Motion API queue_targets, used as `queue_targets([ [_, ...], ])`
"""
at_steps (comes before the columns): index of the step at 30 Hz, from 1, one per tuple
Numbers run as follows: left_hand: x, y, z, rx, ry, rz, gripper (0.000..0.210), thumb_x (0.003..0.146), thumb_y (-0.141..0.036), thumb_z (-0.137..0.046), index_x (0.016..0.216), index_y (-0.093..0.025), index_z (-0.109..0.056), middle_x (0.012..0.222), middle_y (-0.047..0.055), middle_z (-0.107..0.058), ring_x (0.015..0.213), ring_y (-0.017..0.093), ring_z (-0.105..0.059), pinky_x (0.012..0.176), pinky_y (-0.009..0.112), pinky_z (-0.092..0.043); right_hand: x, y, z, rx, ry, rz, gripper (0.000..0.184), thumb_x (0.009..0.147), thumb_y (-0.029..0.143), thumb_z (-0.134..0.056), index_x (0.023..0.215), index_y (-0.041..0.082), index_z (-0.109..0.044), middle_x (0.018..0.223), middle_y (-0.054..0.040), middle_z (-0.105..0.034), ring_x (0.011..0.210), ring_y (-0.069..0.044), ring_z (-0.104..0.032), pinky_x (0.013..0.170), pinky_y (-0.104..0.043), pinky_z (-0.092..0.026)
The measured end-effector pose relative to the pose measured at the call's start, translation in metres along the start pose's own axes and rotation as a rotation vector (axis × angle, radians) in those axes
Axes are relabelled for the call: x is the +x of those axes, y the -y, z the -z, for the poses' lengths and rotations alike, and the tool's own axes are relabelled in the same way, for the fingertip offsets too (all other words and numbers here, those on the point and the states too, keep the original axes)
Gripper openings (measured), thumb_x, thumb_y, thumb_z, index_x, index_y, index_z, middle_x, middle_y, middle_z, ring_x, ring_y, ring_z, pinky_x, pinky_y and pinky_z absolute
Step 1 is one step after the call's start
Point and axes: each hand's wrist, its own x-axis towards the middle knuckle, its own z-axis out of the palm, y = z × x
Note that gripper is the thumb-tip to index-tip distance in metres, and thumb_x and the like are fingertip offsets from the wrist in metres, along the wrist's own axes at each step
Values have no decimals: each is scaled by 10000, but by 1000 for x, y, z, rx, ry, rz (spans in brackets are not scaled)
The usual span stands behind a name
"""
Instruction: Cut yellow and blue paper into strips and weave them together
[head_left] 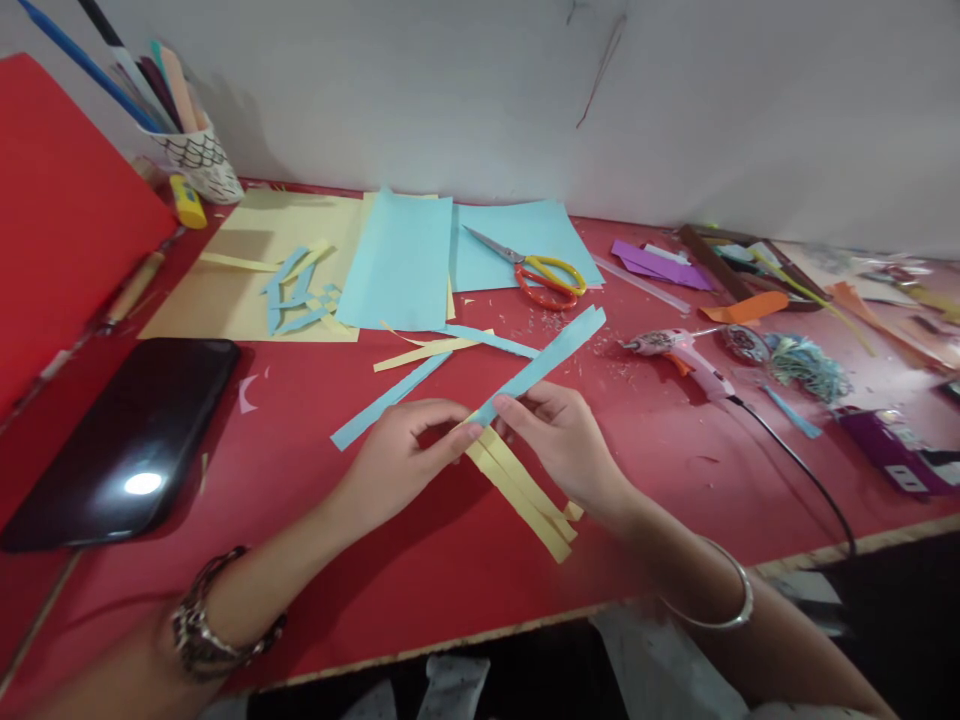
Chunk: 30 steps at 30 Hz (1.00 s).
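Note:
Between my two hands, blue paper strips cross yellow paper strips at one corner. My left hand pinches that crossing from the left with thumb and fingers. From the right, my right hand grips the blue strips near the same spot, its thumb on top. The blue strips point up to the right, while the yellow ones hang down to the right. Just beyond my hands lie loose strips: a blue strip and a yellow strip. Fingertips under the paper are partly hidden.
Scissors rest on blue sheets at the back. A woven paper piece lies on a yellow sheet. To the left is a black phone; to the right, a corded pink glue gun and a yarn bundle.

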Motion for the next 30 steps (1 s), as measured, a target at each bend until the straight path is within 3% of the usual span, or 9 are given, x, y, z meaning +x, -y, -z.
queue_targets([
  [6,-1,2,1,68,-40,-27,271,808,-317,-438,595,-170,-516,551,-52,-482,512,74,-396,495,181,-311,-2,-1,-2,-4,18,52,184,743,235,-524,576,160,-541,508,38,-552,491,-73,-523,507,-204,-422],
  [13,-2,3,-2,99,-5,-28,387,827,-331,-381,479,-167,-340,456,-63,-290,442,64,-286,435,190,-236,-2,-1,-1,-33,19,77,196,752,235,-514,576,156,-542,520,32,-558,510,-78,-527,523,-206,-416],
  [19,-3,3,-1,152,-12,-86,264,818,-326,-417,617,-172,-491,548,-52,-463,509,72,-404,487,176,-300,-4,-3,0,-78,34,125,181,764,267,-507,633,159,-573,583,20,-588,563,-93,-541,553,-214,-421],
  [23,-4,5,-1,258,-18,-142,319,831,-314,-385,551,-170,-429,488,-59,-379,450,64,-371,451,186,-267,-6,-2,-1,-182,39,187,188,770,273,-502,645,164,-592,603,14,-605,588,-103,-542,570,-219,-418],
  [30,-3,5,-3,308,-45,-187,313,838,-274,-357,552,-173,-433,461,-64,-381,417,62,-348,433,183,-259,-5,-4,-2,-202,30,210,180,769,265,-503,651,159,-586,595,17,-602,571,-96,-542,560,-210,-414],
])
